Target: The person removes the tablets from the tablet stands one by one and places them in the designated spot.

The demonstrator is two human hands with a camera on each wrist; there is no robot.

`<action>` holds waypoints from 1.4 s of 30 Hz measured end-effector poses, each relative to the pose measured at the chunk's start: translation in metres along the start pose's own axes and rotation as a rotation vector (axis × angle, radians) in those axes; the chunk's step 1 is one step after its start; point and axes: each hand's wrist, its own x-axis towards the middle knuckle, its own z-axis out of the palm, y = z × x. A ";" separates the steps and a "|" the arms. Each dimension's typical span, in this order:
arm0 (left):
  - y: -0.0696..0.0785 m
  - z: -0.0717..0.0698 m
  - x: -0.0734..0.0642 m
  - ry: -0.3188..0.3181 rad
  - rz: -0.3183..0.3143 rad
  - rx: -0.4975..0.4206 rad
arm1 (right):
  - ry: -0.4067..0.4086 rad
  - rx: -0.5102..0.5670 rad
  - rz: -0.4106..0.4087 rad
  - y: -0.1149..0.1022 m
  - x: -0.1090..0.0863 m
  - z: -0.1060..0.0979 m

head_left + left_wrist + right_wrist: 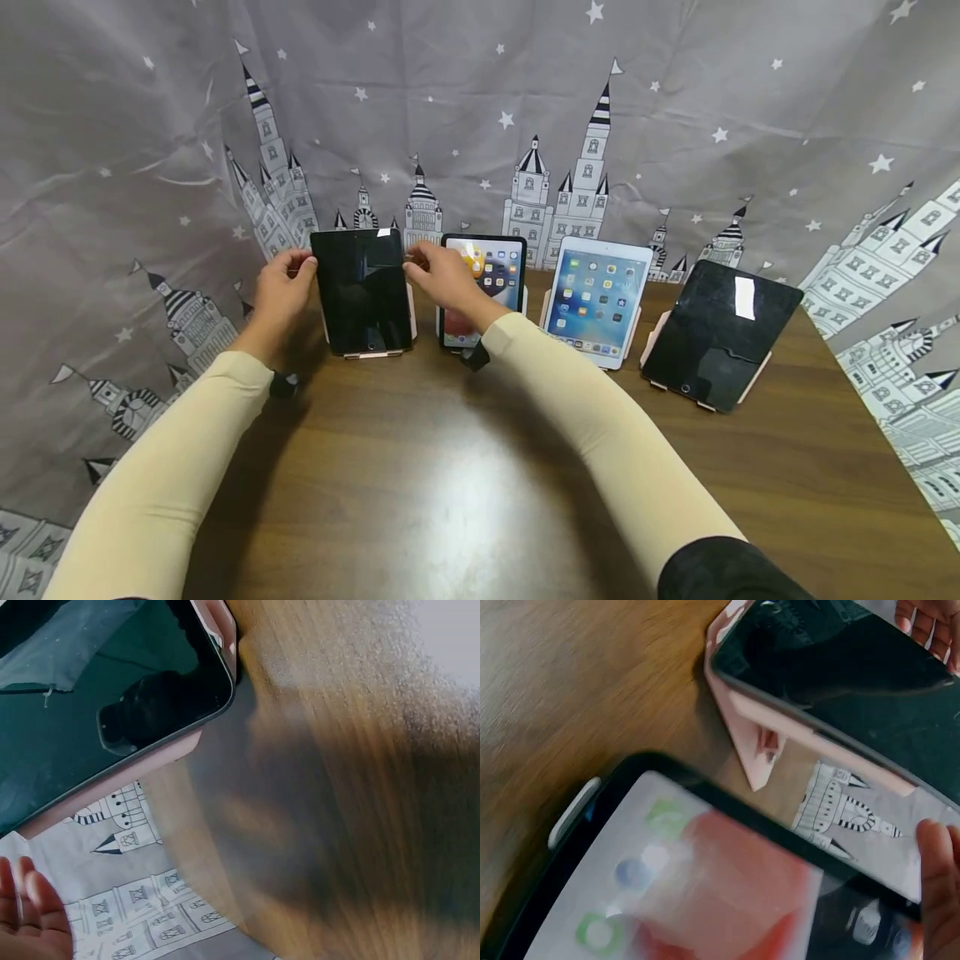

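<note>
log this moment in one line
leftmost tablet: dark-screened, on pink stand | left hand: at tablet's left edge | right hand: near tablet's right edge

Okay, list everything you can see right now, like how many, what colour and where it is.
Leftmost tablet: one, black, dark screen, between the hands
Second tablet: one, black frame, lit screen, partly behind the right hand
Third tablet: one, white frame, lit screen, right of the second
Rightmost tablet: one, black, dark screen, angled
Stands: four, pink to whitish, one supporting each tablet
Table: one, brown wood, under the stands
Backdrop: grey, castle and star print, behind the table
Small wrist devices: two, dark, at the wrists
Left hand: one, bare, at the leftmost tablet's left edge
Right hand: one, bare, near its right edge
Sleeves: two, cream, on the forearms
</note>
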 end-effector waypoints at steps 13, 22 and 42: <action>-0.004 0.002 0.003 0.036 0.021 -0.050 | 0.035 0.118 0.172 -0.011 0.009 0.011; -0.001 0.007 -0.002 0.055 -0.066 -0.188 | 0.088 0.130 0.165 -0.009 0.005 0.017; 0.008 -0.011 -0.016 0.058 -0.060 -0.229 | 0.181 0.300 0.031 -0.013 -0.010 0.020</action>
